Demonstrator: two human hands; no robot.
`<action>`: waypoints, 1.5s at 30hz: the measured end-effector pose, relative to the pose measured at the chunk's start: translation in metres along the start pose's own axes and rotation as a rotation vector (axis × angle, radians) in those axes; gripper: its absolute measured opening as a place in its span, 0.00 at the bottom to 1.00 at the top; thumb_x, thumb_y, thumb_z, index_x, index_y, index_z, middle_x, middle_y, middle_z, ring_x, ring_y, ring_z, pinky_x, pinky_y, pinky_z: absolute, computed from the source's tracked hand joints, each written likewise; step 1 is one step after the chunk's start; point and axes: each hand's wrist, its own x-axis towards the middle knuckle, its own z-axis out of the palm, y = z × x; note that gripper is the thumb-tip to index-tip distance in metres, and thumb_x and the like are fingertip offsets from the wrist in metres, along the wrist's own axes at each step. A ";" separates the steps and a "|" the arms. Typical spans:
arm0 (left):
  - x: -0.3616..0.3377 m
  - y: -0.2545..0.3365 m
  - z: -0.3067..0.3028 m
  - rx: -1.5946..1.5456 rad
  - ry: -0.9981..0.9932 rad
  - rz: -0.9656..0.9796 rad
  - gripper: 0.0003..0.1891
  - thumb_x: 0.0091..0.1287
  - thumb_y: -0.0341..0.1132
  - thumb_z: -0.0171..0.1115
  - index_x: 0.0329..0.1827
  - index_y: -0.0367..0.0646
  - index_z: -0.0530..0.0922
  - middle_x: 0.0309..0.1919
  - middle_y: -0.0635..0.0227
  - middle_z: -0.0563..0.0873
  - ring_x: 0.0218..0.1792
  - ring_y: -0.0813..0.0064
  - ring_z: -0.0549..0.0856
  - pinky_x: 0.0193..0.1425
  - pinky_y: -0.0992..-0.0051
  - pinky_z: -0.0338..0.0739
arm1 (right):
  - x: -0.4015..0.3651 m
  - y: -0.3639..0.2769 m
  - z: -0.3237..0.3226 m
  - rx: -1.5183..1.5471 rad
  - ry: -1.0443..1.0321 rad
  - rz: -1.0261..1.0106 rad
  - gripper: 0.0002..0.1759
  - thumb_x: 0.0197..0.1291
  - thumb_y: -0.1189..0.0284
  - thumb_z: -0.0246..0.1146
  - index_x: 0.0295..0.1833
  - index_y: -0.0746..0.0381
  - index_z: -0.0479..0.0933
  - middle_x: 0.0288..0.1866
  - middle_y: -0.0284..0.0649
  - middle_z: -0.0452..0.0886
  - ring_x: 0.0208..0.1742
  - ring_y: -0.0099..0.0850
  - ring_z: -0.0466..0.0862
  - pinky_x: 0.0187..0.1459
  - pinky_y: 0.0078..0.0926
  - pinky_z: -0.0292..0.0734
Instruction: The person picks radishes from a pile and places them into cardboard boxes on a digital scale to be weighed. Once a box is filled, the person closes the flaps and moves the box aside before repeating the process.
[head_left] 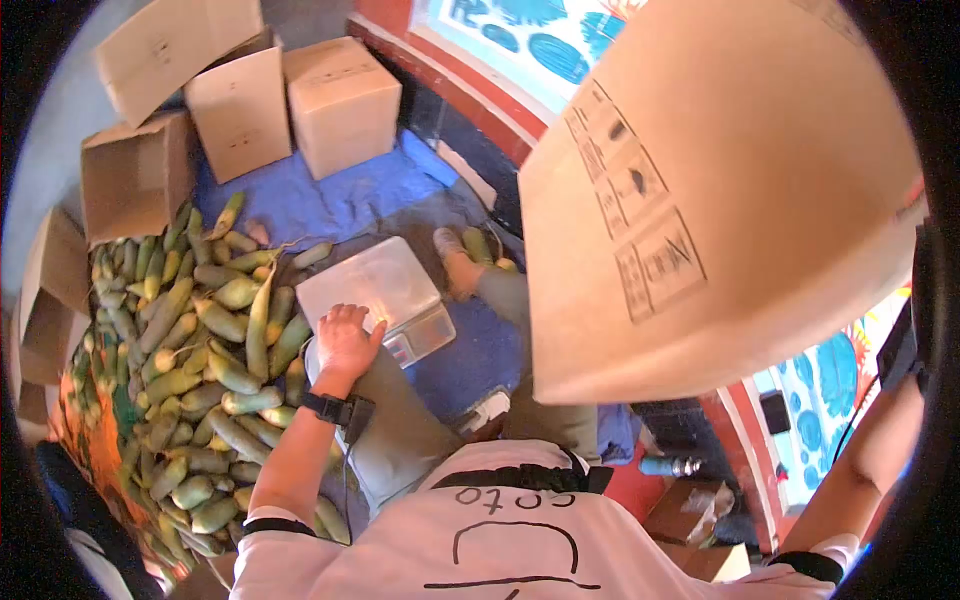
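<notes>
My left hand (pixel 347 340), a dark watch on its wrist, is over the near left edge of a digital scale (pixel 375 280) with a pale, flat top. Its fingers are stretched out and apart, with nothing in them. On the right, a large cardboard box (pixel 700 200) with printed handling marks hangs tilted in the air, close to the camera. My right forearm (pixel 885 440) reaches up to that box's right side, where the hand itself is mostly hidden at the view's edge. Left of the scale lies a big heap of green radishes (pixel 235 375).
Several cardboard boxes (pixel 345 110) stand on a blue sheet (pixel 320 205) at the back left. Another person's foot (pixel 452 250) is just beyond the scale. A bottle (pixel 670 466) lies at the lower right, by the painted wall (pixel 810 400).
</notes>
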 end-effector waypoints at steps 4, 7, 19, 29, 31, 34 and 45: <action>-0.015 -0.008 -0.012 -0.020 0.065 -0.026 0.21 0.57 0.48 0.61 0.45 0.42 0.79 0.46 0.58 0.81 0.56 0.59 0.74 0.58 0.58 0.67 | 0.054 -0.110 0.044 1.136 0.517 0.529 0.15 0.65 0.67 0.52 0.29 0.66 0.71 0.24 0.36 0.74 0.25 0.24 0.74 0.29 0.22 0.71; -0.029 -0.010 -0.021 0.024 0.175 -0.044 0.23 0.56 0.49 0.61 0.47 0.40 0.78 0.46 0.56 0.81 0.55 0.58 0.74 0.57 0.58 0.67 | 0.061 -0.121 0.127 0.934 0.571 0.484 0.16 0.61 0.65 0.57 0.24 0.64 0.68 0.21 0.32 0.68 0.26 0.23 0.68 0.29 0.22 0.63; -0.057 -0.009 -0.077 -0.028 0.144 -0.231 0.40 0.49 0.46 0.68 0.64 0.39 0.62 0.54 0.54 0.75 0.58 0.56 0.71 0.62 0.60 0.63 | 0.148 -0.385 0.075 1.417 0.275 0.757 0.13 0.58 0.65 0.59 0.25 0.61 0.71 0.21 0.42 0.74 0.24 0.37 0.75 0.31 0.32 0.69; -0.079 -0.018 -0.086 0.115 0.154 -0.309 0.34 0.53 0.48 0.64 0.61 0.42 0.66 0.53 0.58 0.76 0.58 0.58 0.72 0.63 0.61 0.63 | 0.110 -0.473 -0.010 1.559 0.575 0.463 0.16 0.50 0.71 0.66 0.21 0.57 0.65 0.16 0.37 0.65 0.21 0.36 0.70 0.29 0.34 0.64; -0.085 -0.018 -0.091 0.131 0.170 -0.322 0.34 0.53 0.48 0.64 0.61 0.42 0.67 0.53 0.58 0.76 0.58 0.58 0.72 0.63 0.61 0.63 | 0.100 -0.473 -0.032 1.614 0.573 0.442 0.16 0.49 0.70 0.67 0.21 0.57 0.65 0.16 0.36 0.65 0.21 0.35 0.70 0.29 0.33 0.63; -0.093 -0.014 -0.096 0.115 0.197 -0.320 0.32 0.53 0.47 0.64 0.60 0.43 0.68 0.52 0.59 0.77 0.58 0.60 0.72 0.62 0.61 0.63 | 0.078 -0.474 -0.067 1.707 0.542 0.350 0.17 0.48 0.67 0.68 0.22 0.57 0.65 0.17 0.35 0.65 0.23 0.34 0.69 0.30 0.33 0.63; -0.096 -0.014 -0.087 0.183 0.237 -0.297 0.34 0.54 0.52 0.63 0.61 0.44 0.68 0.50 0.61 0.78 0.56 0.61 0.73 0.60 0.62 0.63 | -0.007 -0.431 -0.084 1.881 0.311 0.010 0.21 0.42 0.59 0.70 0.36 0.62 0.72 0.30 0.39 0.73 0.36 0.38 0.73 0.47 0.38 0.68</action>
